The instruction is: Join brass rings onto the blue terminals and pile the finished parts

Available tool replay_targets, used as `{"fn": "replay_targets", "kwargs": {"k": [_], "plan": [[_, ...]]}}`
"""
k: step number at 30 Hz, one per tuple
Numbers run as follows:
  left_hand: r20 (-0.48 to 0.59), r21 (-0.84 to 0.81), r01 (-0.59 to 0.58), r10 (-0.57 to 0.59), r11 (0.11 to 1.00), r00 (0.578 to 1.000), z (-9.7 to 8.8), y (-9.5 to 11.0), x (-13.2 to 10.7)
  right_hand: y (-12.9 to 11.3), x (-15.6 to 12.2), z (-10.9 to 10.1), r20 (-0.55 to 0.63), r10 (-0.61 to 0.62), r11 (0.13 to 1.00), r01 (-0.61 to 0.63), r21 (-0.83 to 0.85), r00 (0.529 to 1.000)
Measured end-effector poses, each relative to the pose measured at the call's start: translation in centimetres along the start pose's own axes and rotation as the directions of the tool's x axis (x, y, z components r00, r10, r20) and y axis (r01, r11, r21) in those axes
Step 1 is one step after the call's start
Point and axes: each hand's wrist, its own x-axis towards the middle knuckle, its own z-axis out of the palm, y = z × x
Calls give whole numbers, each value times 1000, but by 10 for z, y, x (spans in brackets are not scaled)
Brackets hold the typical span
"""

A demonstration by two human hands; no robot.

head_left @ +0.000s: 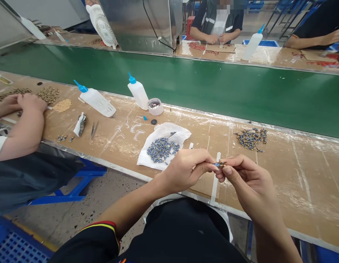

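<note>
My left hand [187, 168] pinches one end of a small blue-and-gold part [219, 165] between thumb and fingertips. From the other side, my right hand [248, 179] grips the same part, so the fingertips of both hands nearly meet over the bench edge. Its exact kind is too small to make out. Left of my hands, a white cloth or paper sheet [183, 134] bears a pile of small blue parts [161, 149]. Farther right on the bench lies a second pile of blue-and-gold parts [251, 138].
Beyond the brown worktop [292, 175] runs a green conveyor belt [202, 84]. Two white bottles with blue nozzles [138, 95], a tape roll [155, 106], a black cap [153, 122] and tweezers [94, 130] are left of centre. A co-worker's hands [29, 102] are at far left; others sit across.
</note>
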Motion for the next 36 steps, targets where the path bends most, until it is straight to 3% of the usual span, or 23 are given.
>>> {"fn": "replay_targets", "kwargs": {"k": [7, 17, 28, 33, 36], "plan": [[2, 23, 1, -1, 1000, 1000, -1, 0, 2, 10, -5, 3, -66, -80, 995, 76, -64, 995], [100, 87, -52, 43, 995, 994, -2, -5, 0, 9, -3, 6, 36, -164, 948, 167, -271, 986], [109, 128, 23, -37, 991, 993, -1, -11, -8, 11, 1, 7, 82, -138, 933, 157, -324, 987], [122, 16, 188, -188, 982, 975, -12, -7, -1, 5, 11, 2, 96, -76, 947, 102, -303, 992], [235, -170, 414, -371, 894, 898, -18, -3, 2, 2, 16, -2, 105, -93, 945, 121, -304, 990]]}}
